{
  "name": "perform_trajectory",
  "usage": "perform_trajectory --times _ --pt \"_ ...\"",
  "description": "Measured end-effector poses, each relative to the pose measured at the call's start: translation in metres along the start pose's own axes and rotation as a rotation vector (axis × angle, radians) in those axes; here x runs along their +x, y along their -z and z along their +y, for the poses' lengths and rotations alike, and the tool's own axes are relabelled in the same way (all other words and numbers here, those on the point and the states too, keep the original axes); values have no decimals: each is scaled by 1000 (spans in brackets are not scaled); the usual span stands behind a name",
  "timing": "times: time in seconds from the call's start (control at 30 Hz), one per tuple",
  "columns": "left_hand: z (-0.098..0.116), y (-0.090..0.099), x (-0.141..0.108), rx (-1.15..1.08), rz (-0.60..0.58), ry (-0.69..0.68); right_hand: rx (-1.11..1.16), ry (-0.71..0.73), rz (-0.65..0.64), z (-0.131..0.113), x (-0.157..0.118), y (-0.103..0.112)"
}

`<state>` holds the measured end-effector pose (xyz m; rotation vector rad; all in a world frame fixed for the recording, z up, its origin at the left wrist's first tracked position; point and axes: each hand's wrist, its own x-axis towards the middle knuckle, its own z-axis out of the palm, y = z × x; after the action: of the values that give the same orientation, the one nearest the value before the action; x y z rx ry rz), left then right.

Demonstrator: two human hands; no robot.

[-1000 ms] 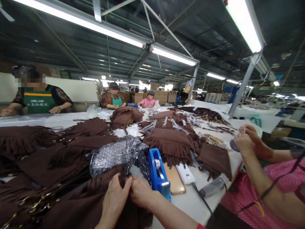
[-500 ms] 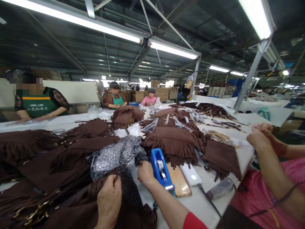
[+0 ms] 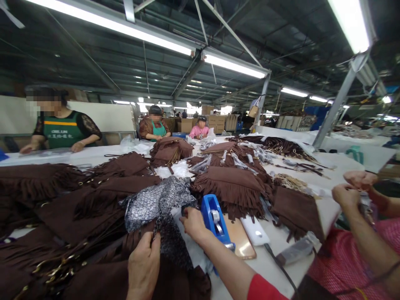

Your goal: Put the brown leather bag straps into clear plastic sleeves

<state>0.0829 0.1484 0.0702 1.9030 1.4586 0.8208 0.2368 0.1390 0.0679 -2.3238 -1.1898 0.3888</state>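
- Head view: looking down on a brown bag (image 3: 133, 246), right in front of the left hand (image 3: 143, 262), among other brown bags.
- Pinching a dark strip (image 3: 154, 233) at its edge, left thumb and fingers closed.
- Hovering to the right with the right hand (image 3: 193, 223), fingers bent, close to a patterned wrap (image 3: 145, 208); impossible to tell whether gripping anything.
- Spotting a blue tape dispenser (image 3: 206, 208) just beside that hand, then a gold phone (image 3: 240, 239), a white device (image 3: 254, 231) and its black cable (image 3: 281, 266) on the white table (image 3: 264, 275).
- Seeing gold clips (image 3: 56, 268) at lower left, fringed bags (image 3: 228, 183) beyond.
- Catching a co-worker's hands (image 3: 353, 191) at far right, holding something small; a person in a green apron (image 3: 64, 131) across the table.
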Motion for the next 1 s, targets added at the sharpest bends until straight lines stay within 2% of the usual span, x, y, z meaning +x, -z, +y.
perform_trajectory --times 0.13,0.27,0.5,0.67,0.73,0.83,1.0 --pt "-4 -1 0 -33 -36 17 26 -102 19 -9 11 -14" --pt "-5 -2 0 -66 -23 -5 70 -88 -13 -3 19 -19" --pt "-2 -6 1 -97 -42 -7 84 -20 4 10 15 -3" --pt "1 -3 0 -115 -54 7 94 26 -24 8 9 6" --pt "2 -1 -1 -100 -49 26 103 74 -31 5 -2 11" --pt "1 -1 0 -98 -50 48 135 192 -48 8 -33 22" --pt "-8 -7 2 -182 -44 22 164 388 -53 32 -86 45"
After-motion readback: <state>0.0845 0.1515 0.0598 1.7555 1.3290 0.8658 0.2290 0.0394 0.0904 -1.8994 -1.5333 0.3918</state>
